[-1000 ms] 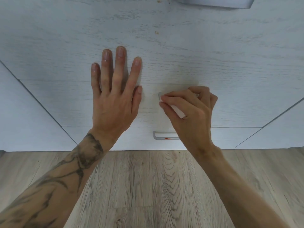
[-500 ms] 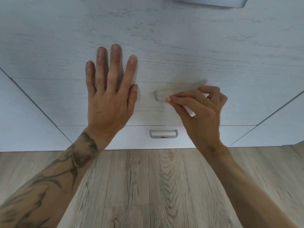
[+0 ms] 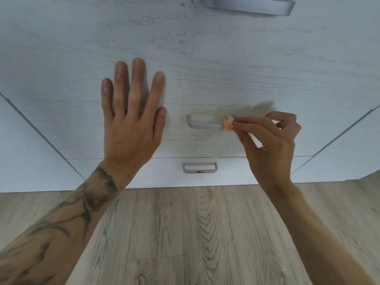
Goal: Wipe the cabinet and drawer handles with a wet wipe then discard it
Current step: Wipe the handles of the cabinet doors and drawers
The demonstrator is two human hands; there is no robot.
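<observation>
Lowest in frame, the bottom handle shows an orange smear, unwiped. Above it, the right hand pinches an orange-stained wipe at the middle handle's right end; half a second ago it was at the left end. The left hand lies open and flat on the drawer. The top handle has crumbs nearby.

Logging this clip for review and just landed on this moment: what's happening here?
A person is cleaning drawer handles. The right hand pinches a small wipe, stained orange, against the right part of the middle handle. The left hand is spread flat on the drawer front, holding nothing. The bottom handle shows an orange smear, and brown specks sit near the top handle, so those look not yet wiped.
</observation>
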